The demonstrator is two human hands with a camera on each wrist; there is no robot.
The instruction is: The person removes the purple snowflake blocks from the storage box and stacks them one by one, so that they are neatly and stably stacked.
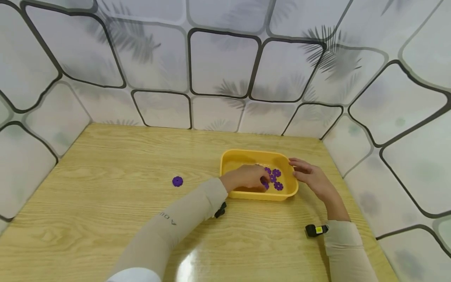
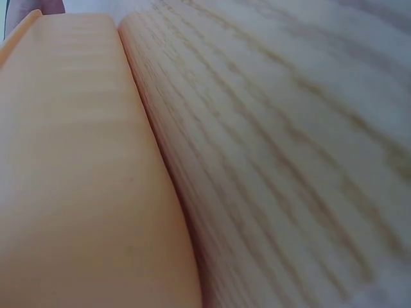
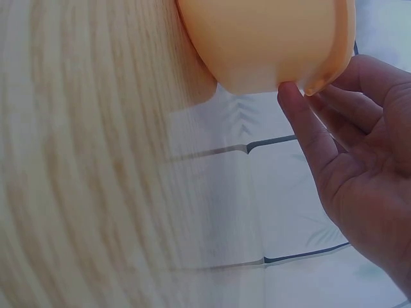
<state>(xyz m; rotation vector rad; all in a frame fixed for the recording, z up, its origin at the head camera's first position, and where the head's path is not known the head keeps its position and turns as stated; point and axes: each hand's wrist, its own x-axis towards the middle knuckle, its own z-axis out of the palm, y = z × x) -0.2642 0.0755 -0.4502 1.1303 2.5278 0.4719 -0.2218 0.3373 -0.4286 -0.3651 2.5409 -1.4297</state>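
A yellow plastic basin (image 1: pixel 260 196) stands on the table, with several purple flower-shaped discs (image 1: pixel 278 186) on its floor. My left hand (image 1: pixel 248 177) reaches over the near left side into it, its bent fingertips among the discs. Whether a disc is pinched there cannot be made out. At the basin's right end my right hand (image 1: pixel 313 178) holds the rim; the right wrist view shows a fingertip (image 3: pixel 290 96) against the outer wall and another digit at the lip. Only the basin's outer side (image 2: pixel 77 160) fills most of the left wrist view's left half; the left hand's fingers are hidden there.
One more purple disc (image 1: pixel 177 181) lies on the wooden table (image 1: pixel 105 188), left of the basin. Patterned white panels (image 1: pixel 225 62) rise behind the table and on both sides. Small dark wrist cameras (image 1: pixel 315 230) sit at the cuffs.
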